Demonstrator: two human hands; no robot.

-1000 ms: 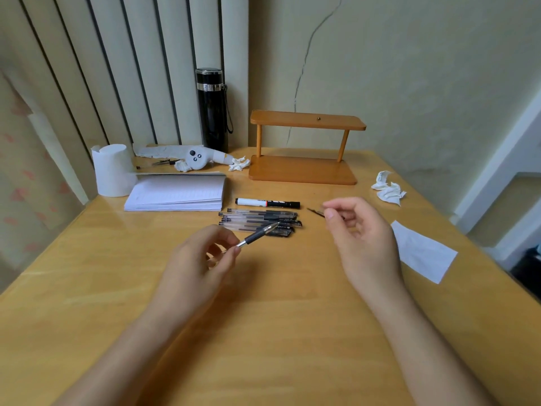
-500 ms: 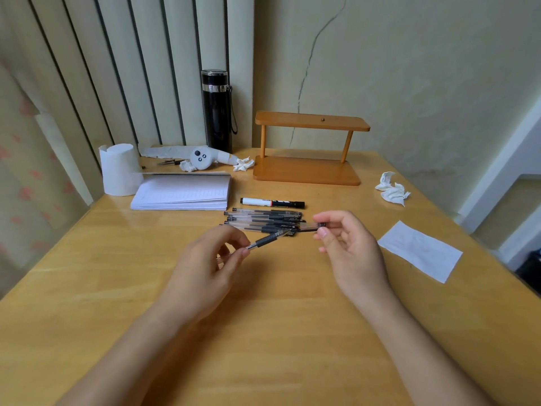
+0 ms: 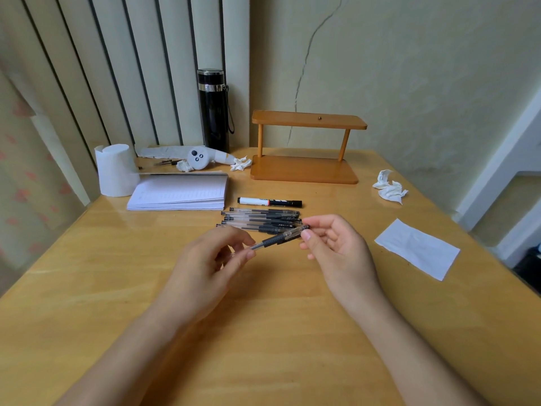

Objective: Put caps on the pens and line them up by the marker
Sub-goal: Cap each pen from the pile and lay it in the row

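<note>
On the wooden table [image 3: 87, 288], w/ a row of capped pens [image 3: 260, 219] just below the marker [image 3: 269, 202], the left hand [image 3: 205, 268] pinched a pen [image 3: 275, 238] by its barrel & the right hand [image 3: 336, 250] pinched the cap [image 3: 297, 230] on its tip.

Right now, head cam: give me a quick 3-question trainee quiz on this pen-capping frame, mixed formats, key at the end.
1. True or false: the marker lies between the row of pens and the wooden shelf.
2. What touches the pen in the air? A) left hand only B) right hand only C) both hands
3. Fill in: the black bottle stands at the table's ____ edge.

Key: 1 true; 2 C; 3 far
</note>
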